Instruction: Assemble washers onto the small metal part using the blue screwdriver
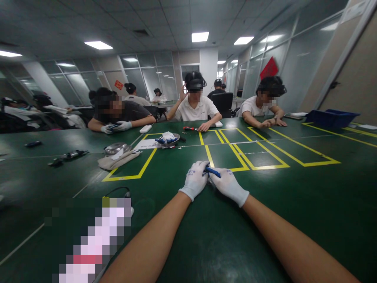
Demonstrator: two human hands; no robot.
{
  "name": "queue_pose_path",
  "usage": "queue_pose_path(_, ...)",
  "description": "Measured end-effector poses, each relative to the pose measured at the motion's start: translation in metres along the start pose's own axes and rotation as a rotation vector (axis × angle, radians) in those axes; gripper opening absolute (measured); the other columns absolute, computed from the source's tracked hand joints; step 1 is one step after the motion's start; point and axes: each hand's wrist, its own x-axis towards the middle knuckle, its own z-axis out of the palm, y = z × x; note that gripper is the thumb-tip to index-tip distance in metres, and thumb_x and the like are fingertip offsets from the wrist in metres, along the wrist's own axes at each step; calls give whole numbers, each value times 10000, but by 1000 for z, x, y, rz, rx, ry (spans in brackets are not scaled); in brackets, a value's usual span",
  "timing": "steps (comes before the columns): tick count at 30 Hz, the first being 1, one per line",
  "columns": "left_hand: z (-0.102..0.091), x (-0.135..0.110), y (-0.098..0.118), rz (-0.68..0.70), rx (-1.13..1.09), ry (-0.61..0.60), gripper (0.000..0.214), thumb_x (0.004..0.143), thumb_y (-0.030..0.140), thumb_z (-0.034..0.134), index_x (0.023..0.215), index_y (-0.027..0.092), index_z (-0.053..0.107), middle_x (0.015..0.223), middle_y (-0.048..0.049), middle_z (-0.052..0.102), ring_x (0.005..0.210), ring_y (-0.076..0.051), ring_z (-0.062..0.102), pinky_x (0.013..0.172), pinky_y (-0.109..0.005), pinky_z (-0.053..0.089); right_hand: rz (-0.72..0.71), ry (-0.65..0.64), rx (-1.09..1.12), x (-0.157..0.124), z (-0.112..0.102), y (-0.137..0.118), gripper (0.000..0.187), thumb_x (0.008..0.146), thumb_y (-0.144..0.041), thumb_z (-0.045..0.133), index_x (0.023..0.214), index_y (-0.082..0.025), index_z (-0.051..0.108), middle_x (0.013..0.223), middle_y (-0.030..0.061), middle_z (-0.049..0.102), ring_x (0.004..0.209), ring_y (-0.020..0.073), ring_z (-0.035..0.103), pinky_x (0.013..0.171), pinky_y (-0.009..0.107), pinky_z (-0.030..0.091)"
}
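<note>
Both of my hands wear white gloves and meet over the green table point(229, 228), close to the middle of the view. Between them is a blue-handled tool point(212, 171), whose handle runs from the left fingers across to the right. My left hand point(195, 179) has its fingers curled around the tool's left end. The fingers of my right hand point(229, 184) close on its other end. A small dark part shows below the handle between the hands. My fingers hide most of the tool, so its exact kind is unclear.
Yellow tape rectangles point(271, 167) mark the table ahead. Leftward lie a beige cloth point(119, 160), a metal bowl point(115, 148) and a plate point(176, 138) with white and blue items. A blue bin point(331, 118) stands far right. Across sit several people; a red-handled tool point(190, 128) lies before one.
</note>
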Motion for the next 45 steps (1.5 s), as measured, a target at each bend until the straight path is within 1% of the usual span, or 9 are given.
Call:
queue_pose_path(3,0,0,-1,2,-5,-15,466,849,137,584,1310,206,594,1274,-93,611,1210,-238,546,1098,-379,442,-34,-2,-26,0,-1,2,262,935,-252,462,896,-199,715,888,42,745,771,180,640,691,255,396)
queue_pose_path(7,1,0,-2,6,-8,-6,458,864,165,584,1319,214,586,1279,-87,609,1212,-234,542,1100,-374,438,-3,42,-55,0,2,4,256,948,-274,464,911,-199,706,897,55,746,794,185,650,710,257,398)
queue_pose_path(13,0,-2,-1,30,-37,-15,480,843,137,583,1318,205,585,1269,-92,608,1205,-230,544,1099,-373,437,46,81,12,0,7,5,257,931,-284,476,840,-187,697,837,52,734,731,180,636,670,265,378)
queue_pose_path(19,-2,-3,0,19,-51,-16,460,862,133,560,1314,212,589,1271,-92,608,1207,-226,547,1102,-376,437,10,48,39,-2,4,3,255,927,-292,470,879,-195,701,842,41,732,741,182,636,669,265,379)
queue_pose_path(27,-2,-2,0,18,-25,-23,436,871,170,585,1304,220,599,1254,-84,617,1194,-234,551,1078,-378,453,14,44,48,0,3,8,284,925,-308,463,868,-200,719,857,48,744,772,193,646,699,272,402)
queue_pose_path(32,-2,-1,0,7,-36,-5,443,868,163,583,1308,205,594,1257,-89,618,1191,-232,553,1082,-376,452,48,91,-3,1,8,7,272,926,-285,466,879,-195,718,874,62,746,785,196,651,706,272,401)
queue_pose_path(36,-1,-2,-1,8,-29,5,462,862,132,561,1316,214,587,1278,-86,611,1211,-225,545,1102,-368,435,46,101,23,0,12,2,261,931,-279,468,899,-192,713,872,56,742,764,187,645,690,267,393)
queue_pose_path(40,1,-2,-2,17,-38,15,460,855,129,567,1309,202,590,1271,-92,612,1208,-225,545,1105,-368,432,53,82,77,0,8,1,260,929,-290,481,927,-194,723,889,47,747,792,187,655,701,261,409)
queue_pose_path(45,1,-2,-3,19,-46,17,446,854,150,590,1297,205,599,1257,-89,617,1199,-228,550,1093,-376,444,49,80,24,-1,5,3,256,923,-281,486,880,-197,724,864,46,747,788,190,658,705,263,413)
